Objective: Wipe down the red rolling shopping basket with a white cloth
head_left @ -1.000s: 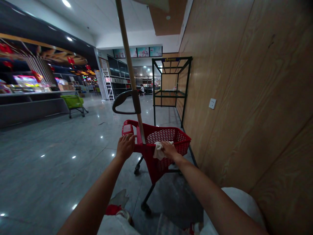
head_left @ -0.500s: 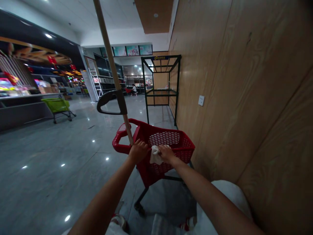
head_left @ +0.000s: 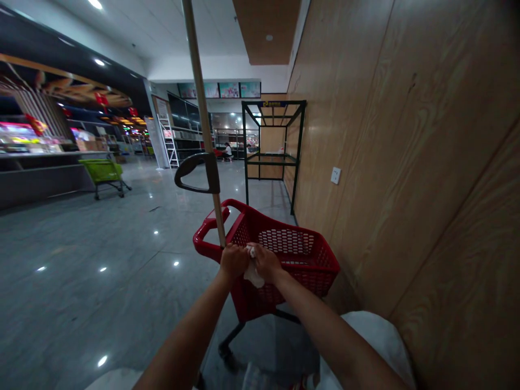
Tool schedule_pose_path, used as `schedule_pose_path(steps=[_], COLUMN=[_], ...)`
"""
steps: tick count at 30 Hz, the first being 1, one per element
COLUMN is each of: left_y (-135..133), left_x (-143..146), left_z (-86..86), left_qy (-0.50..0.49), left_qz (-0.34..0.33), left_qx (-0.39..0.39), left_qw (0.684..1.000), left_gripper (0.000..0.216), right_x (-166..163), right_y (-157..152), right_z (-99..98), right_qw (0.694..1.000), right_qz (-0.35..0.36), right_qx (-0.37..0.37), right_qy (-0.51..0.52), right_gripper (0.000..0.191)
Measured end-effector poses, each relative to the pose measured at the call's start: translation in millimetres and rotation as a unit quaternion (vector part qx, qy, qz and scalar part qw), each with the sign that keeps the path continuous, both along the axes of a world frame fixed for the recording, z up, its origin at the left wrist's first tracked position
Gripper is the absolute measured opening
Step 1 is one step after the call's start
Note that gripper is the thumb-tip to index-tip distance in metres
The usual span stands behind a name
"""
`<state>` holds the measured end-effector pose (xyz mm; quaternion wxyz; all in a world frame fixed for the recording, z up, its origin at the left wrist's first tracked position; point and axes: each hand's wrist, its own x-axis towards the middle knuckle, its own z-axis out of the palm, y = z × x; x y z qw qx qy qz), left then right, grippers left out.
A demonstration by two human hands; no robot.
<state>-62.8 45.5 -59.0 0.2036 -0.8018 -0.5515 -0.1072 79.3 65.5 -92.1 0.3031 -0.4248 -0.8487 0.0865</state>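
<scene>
A red plastic shopping cart (head_left: 306, 246) with latticed sides stands in front of me. My left hand (head_left: 234, 261) is closed over its near rim, close to the handle end. Right beside it, my right hand (head_left: 265, 264) grips a bunched white cloth (head_left: 254, 277), whose loose part hangs over the cart's near side. The two hands nearly touch. A long wooden pole (head_left: 201, 92) with a dark looped grip (head_left: 199, 172) rises at a slant just behind my left hand. Its lower end is hidden by that hand and the rim.
A wood-panelled wall (head_left: 377, 162) with a socket (head_left: 335, 175) runs along the right. Beyond the cart stands a dark metal rack (head_left: 296, 184). A green cart (head_left: 103, 170) is by a counter (head_left: 44, 176) at left. A person (head_left: 227, 152) crouches far off on the grey floor.
My right hand has drawn the cloth leftward along the rim until it meets my left hand. The left hand keeps its place on the cart. The view has shifted slightly.
</scene>
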Motion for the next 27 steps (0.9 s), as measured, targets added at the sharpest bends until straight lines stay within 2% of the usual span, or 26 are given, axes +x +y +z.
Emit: schedule_pose_path(steps=[3, 6, 9, 12, 14, 17, 19, 22, 24, 27], left_y=[-1.8, -2.2, -1.2, -1.2, -2.5, -5.1, -6.1, -5.0, -3.0, -0.2], left_x=[-7.6, -11.8, -10.9, -6.4, -3.1, 0.4, 0.8, -2.4, -6.7, -13.6], left_z=[4.0, 5.8, 5.0, 3.2, 2.1, 1.4, 1.6, 2.5, 2.9, 3.0], left_qy=[-0.004, -0.019, -0.036, -0.038, -0.039, -0.046, -0.049, -0.042, -0.032, -0.018], left_qz=[-0.008, -0.007, -0.002, 0.021, 0.034, 0.041, 0.039, 0.027, 0.014, 0.009], left_qx=[0.002, 0.005, 0.009, 0.021, 0.031, 0.038, 0.035, 0.026, 0.020, 0.018], left_qw=[1.000, 1.000, 0.999, 0.999, 0.998, 0.997, 0.997, 0.998, 0.999, 1.000], left_gripper=[0.042, 0.050, 0.052, 0.054, 0.054, 0.054, 0.055, 0.055, 0.054, 0.055], right_x=[18.7, 59.2, 99.6, 117.0, 107.9, 66.6, 32.5, -1.0, -1.0, 32.3], right_y=[-3.1, -3.0, -4.7, -10.6, -14.9, -17.8, -17.1, -15.2, -14.8, -16.7], right_z=[-5.0, -16.9, -31.0, -36.9, -33.2, -20.0, -10.2, -1.2, -1.5, -11.3], right_qw=[0.998, 0.992, 0.988, 0.987, 0.988, 0.992, 0.994, 0.992, 0.990, 0.987], right_qz=[0.016, -0.011, -0.048, -0.073, -0.065, -0.021, -0.017, -0.060, -0.076, -0.085], right_qx=[-0.010, -0.021, -0.024, -0.010, 0.001, 0.018, 0.022, 0.011, 0.002, -0.007], right_qy=[-0.065, -0.125, -0.145, -0.146, -0.140, -0.121, -0.108, -0.107, -0.117, -0.137], right_gripper=[0.032, 0.022, 0.024, 0.032, 0.041, 0.049, 0.045, 0.029, 0.021, 0.019])
